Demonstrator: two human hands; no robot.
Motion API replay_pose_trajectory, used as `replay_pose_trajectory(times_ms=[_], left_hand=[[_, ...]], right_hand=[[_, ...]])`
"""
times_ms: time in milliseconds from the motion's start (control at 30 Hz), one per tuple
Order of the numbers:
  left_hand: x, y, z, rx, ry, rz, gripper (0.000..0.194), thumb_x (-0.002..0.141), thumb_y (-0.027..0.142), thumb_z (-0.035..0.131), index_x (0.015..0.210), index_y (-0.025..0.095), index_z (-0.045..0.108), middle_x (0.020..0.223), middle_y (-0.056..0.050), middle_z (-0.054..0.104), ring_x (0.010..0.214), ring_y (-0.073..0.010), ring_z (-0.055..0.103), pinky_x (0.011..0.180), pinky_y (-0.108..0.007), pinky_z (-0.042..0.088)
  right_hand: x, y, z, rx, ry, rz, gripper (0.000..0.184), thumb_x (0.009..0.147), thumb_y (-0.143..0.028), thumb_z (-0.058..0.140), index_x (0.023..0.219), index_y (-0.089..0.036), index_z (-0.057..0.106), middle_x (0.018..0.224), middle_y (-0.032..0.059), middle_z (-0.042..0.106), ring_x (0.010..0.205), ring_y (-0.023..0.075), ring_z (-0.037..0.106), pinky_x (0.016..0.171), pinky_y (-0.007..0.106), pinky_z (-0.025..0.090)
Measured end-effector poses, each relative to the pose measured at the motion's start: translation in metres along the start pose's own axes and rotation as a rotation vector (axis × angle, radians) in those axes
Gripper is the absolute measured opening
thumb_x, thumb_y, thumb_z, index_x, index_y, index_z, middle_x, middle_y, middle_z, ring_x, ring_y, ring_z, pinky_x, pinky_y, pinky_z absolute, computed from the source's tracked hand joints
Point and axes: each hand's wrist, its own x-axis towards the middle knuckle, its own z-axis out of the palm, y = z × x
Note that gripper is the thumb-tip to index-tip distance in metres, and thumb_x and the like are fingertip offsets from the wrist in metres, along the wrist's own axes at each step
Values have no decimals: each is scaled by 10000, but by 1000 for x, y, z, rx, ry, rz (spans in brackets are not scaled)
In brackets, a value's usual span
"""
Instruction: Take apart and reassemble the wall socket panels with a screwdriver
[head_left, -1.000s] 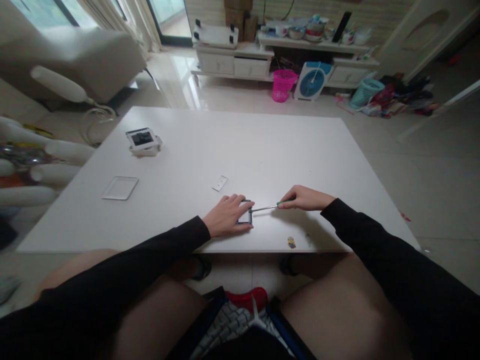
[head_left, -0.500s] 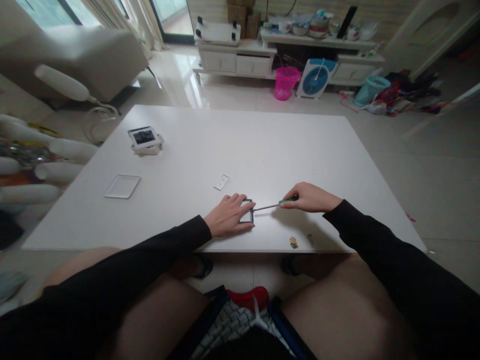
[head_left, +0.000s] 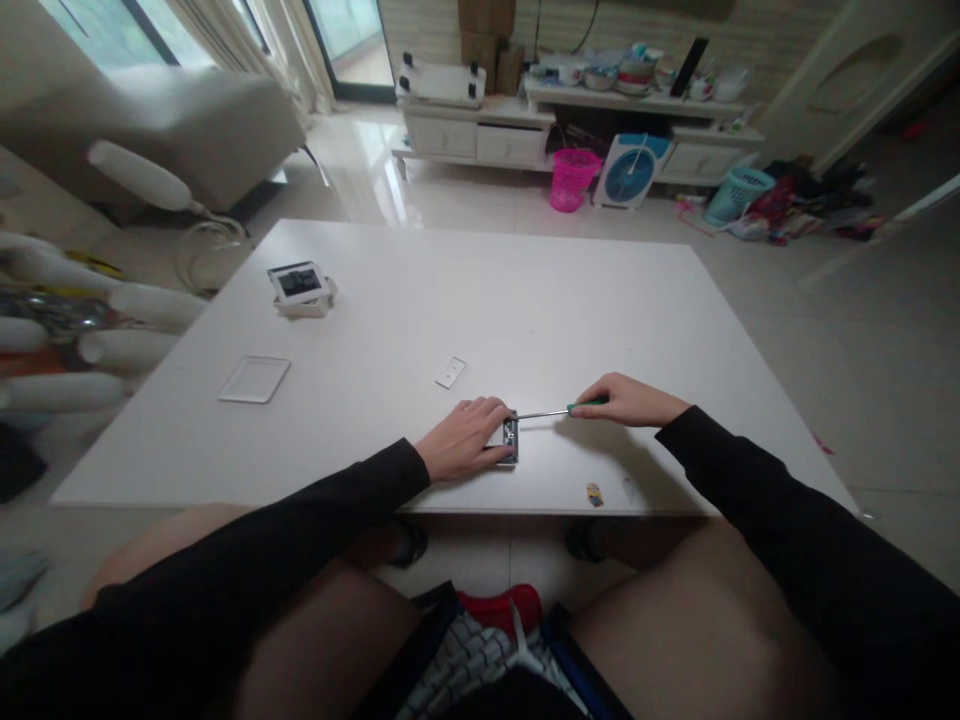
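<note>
My left hand is closed around a small rectangular unit with a grey frame and metallic parts at its right side, held against the white table. Fingers and palm hide most of the unit. In my right hand is a screwdriver with a green handle, held nearly level. Its shaft points left, and its tip meets the unit's upper right corner by my left fingertips. Just beyond my left hand lies a small white plate with two small marks.
A thin square white frame lies at the table's left. Behind it sits a stack of white-framed pieces with a dark face. A small yellow and blue cartoon sticker is near the front edge. A pink basket stands on the floor beyond.
The screwdriver tip has shifted from the middle of the unit's right edge to its upper corner. Metallic parts now show where a pale face showed before. The whole view has shifted slightly.
</note>
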Motion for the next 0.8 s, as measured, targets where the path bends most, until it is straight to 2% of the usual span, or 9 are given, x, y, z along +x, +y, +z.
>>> replay_pose_trajectory(times_ms=[67, 133, 200, 300, 400, 533, 600, 667, 800], left_hand=[[0, -3, -2, -131, 28, -38, 395, 1022, 512, 527, 1256, 195, 526, 1249, -129, 617, 1115, -286, 584, 999, -458, 460], [5, -6, -7, -307, 119, -134, 391, 1006, 516, 542, 1232, 197, 528, 1224, -126, 634, 1095, -278, 601, 1009, -470, 467], [12, -13, -16, -563, 293, -282, 393, 994, 540, 538, 1185, 196, 530, 1202, -128, 652, 1077, -267, 628, 1000, -466, 492], [22, -31, -35, -1066, 585, -546, 467, 1000, 629, 465, 1076, 175, 538, 1143, -150, 681, 1010, -252, 693, 927, -429, 559], [21, -56, -52, -1335, 705, -739, 449, 1017, 572, 496, 981, 134, 587, 1054, -165, 675, 1012, -262, 728, 902, -391, 605], [13, -78, -58, -1220, 750, -876, 86, 913, 188, 661, 925, 124, 604, 883, -80, 590, 944, -237, 752, 845, -335, 652], [12, -80, -56, -1141, 740, -865, 96, 859, 83, 657, 932, 120, 607, 890, -67, 599, 890, -200, 752, 830, -310, 657], [13, -77, -54, -1078, 704, -832, 129, 836, 65, 664, 939, 116, 605, 919, -72, 642, 840, -175, 750, 803, -295, 653], [16, -74, -52, -905, 555, -789, 159, 796, 134, 728, 903, 121, 612, 865, -78, 706, 754, -188, 744, 685, -295, 615]], right_hand=[[-5, 4, -7, -48, 47, 22, 640, 889, -717, 580, 968, -144, 853, 822, 100, 786, 709, 209, 603, 648, 322, 389], [-8, 2, -9, -118, 101, 39, 606, 917, -685, 565, 973, -155, 853, 789, 99, 784, 676, 203, 608, 636, 324, 380], [-11, -3, -7, -215, 147, 42, 561, 943, -649, 553, 981, -176, 852, 776, 96, 784, 667, 201, 617, 629, 324, 370], [-14, -12, -3, -406, 217, 37, 481, 968, -595, 548, 984, -220, 849, 857, 103, 807, 740, 225, 665, 629, 322, 356], [-20, -18, -2, -534, 251, 40, 447, 982, -573, 539, 992, -246, 844, 922, 100, 818, 796, 246, 692, 620, 318, 341], [-25, -20, -3, -559, 250, 36, 437, 993, -570, 531, 1010, -260, 839, 961, 86, 825, 826, 245, 705, 618, 313, 348], [-26, -21, -4, -572, 252, 40, 434, 996, -565, 532, 1008, -258, 839, 961, 86, 825, 832, 246, 710, 621, 313, 353], [-27, -21, -4, -579, 256, 41, 436, 998, -564, 533, 1014, -253, 839, 963, 89, 825, 840, 250, 715, 628, 316, 362], [-27, -21, -3, -579, 261, 36, 438, 998, -566, 538, 1032, -248, 837, 995, 93, 825, 871, 257, 721, 642, 318, 376]])
